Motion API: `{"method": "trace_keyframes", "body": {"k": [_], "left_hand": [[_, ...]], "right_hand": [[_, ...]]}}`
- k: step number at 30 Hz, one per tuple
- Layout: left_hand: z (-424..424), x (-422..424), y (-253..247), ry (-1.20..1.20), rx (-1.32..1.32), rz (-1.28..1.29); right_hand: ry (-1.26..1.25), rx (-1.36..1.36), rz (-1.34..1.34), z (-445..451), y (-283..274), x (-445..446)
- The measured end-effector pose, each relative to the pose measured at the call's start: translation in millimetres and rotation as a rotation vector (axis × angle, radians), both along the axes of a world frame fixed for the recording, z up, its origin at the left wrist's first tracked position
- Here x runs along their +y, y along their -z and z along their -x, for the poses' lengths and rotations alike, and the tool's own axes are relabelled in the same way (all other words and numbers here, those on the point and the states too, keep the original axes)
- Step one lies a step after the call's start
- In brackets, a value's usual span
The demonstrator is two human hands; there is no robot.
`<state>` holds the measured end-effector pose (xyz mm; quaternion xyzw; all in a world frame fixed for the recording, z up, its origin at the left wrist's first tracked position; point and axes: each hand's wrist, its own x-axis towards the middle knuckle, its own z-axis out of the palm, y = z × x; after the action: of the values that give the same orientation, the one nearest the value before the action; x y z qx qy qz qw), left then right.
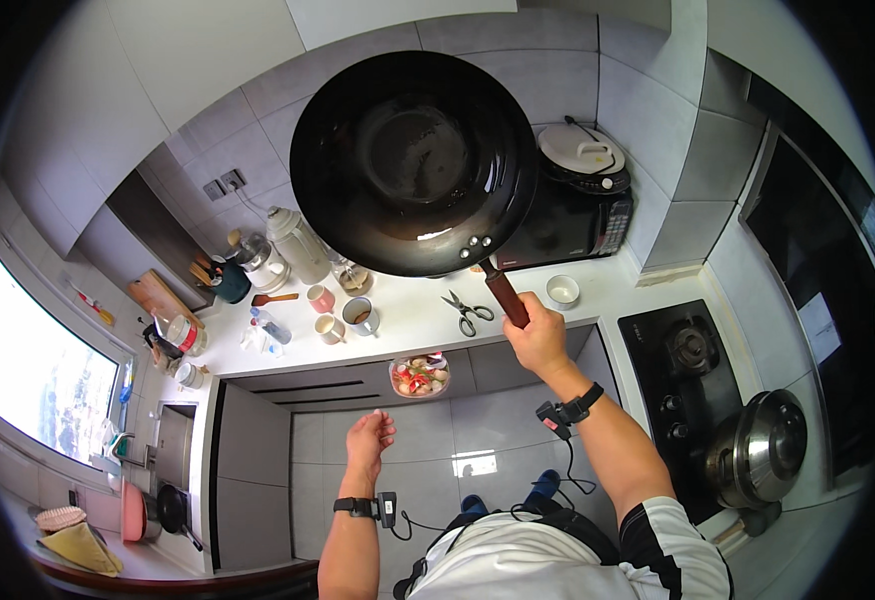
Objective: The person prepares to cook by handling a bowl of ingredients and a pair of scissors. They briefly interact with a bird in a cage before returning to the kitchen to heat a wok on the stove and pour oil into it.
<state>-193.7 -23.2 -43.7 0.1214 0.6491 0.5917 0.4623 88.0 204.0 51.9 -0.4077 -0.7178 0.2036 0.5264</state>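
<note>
My right hand (539,334) is wrapped around the brown handle of a large black wok (416,157). The wok is held up and tilted, its dark, shiny inside facing me; wet-looking marks show on its base. It hides part of the tiled wall and the microwave oven behind it. My left hand (370,437) hangs lower, over the floor, holding nothing, its fingers loosely curled. Kitchen scissors (467,311) lie spread on the white counter (407,330) near the wok's handle, and a small white bowl (562,291) stands to their right.
Mugs (361,316), a water bottle (274,327) and a vacuum jug (297,244) stand on the counter's left. A clear container of red and pale pieces (419,376) is below its edge. The gas hob (677,405) at right carries a steel pot (760,450). A sink (176,442) is left.
</note>
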Motion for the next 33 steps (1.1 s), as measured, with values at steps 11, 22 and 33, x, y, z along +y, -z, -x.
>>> {"method": "trace_keyframes", "body": {"k": [11,22,33], "left_hand": [[-0.5,15.2,15.7,0.064,-0.045,-0.017],[-5.8,29.3,27.7,0.103,-0.119,-0.053],[-12.8,37.5,44.6,0.15,-0.175,-0.068]], "right_hand": [[0.138,-0.167,-0.051,-24.5,-11.8,-4.0],[0.231,-0.341,-0.05,-53.4,-28.0,-12.2],[0.292,-0.572,0.008,-87.7,-46.0,-24.2]]}}
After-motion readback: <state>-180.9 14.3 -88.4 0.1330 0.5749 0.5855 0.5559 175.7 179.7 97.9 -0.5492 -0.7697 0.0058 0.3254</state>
